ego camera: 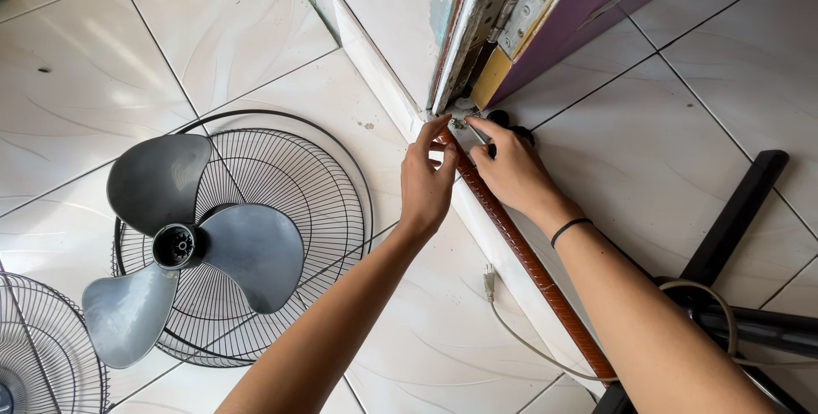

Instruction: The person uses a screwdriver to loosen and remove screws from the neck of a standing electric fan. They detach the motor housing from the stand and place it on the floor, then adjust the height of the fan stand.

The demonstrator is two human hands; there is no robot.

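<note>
A long, thin reddish-brown pole (528,261) with a fine ribbed, spiral-looking surface lies slanted across the pale glossy floor tiles, just beside the long white skirting strip (375,65) and running almost parallel to it. Its far end sits at the foot of the white door frame (464,39), right below the metal hinge, where the fingertips of both hands pinch it. From there the pole runs back along the strip to its near end, which meets the black crossed stand base (733,218). A small black round part (498,117) lies touching the far tip, just beside the frame's foot, partly hidden by fingers.
</note>
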